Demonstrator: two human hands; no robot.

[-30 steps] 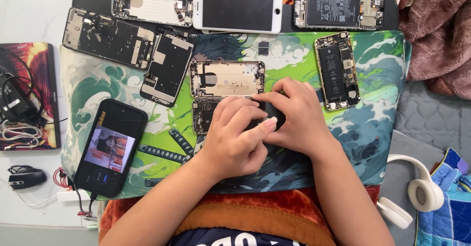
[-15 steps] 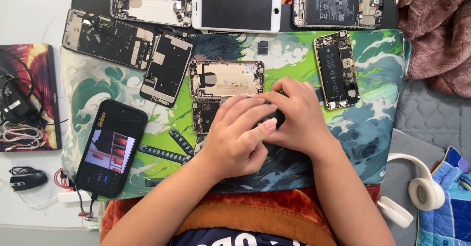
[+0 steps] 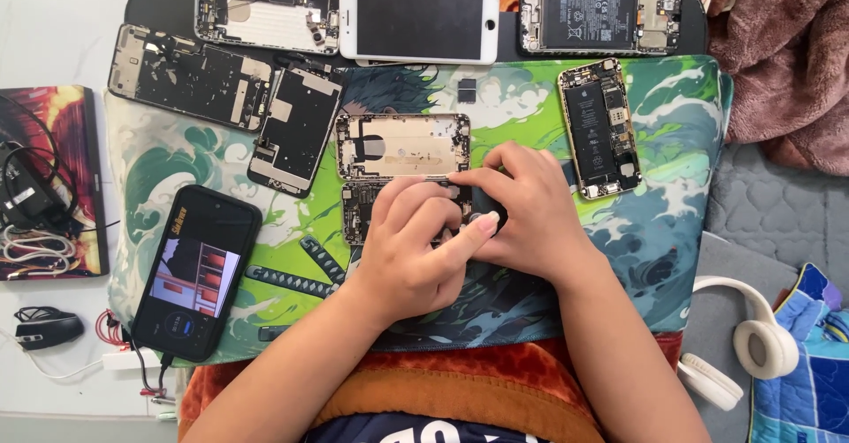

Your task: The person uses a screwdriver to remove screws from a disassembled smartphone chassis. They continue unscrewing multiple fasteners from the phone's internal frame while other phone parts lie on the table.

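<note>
A small dark phone part (image 3: 489, 206) is pinched between both hands at mat (image 3: 177, 142) centre; left hand (image 3: 411, 248) overlaps right hand (image 3: 531, 217). Long axis hidden.

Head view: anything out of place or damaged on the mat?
Nothing spilled. One small dark part lies loose by the mat's top edge, and the stripped phone frame sits askew. Both hands, left hand, right hand, cover the opened phone.

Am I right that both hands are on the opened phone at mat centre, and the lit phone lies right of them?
Nearly: the head view shows the lit phone left of the left hand and right hand, which do rest on the opened phone.
</note>
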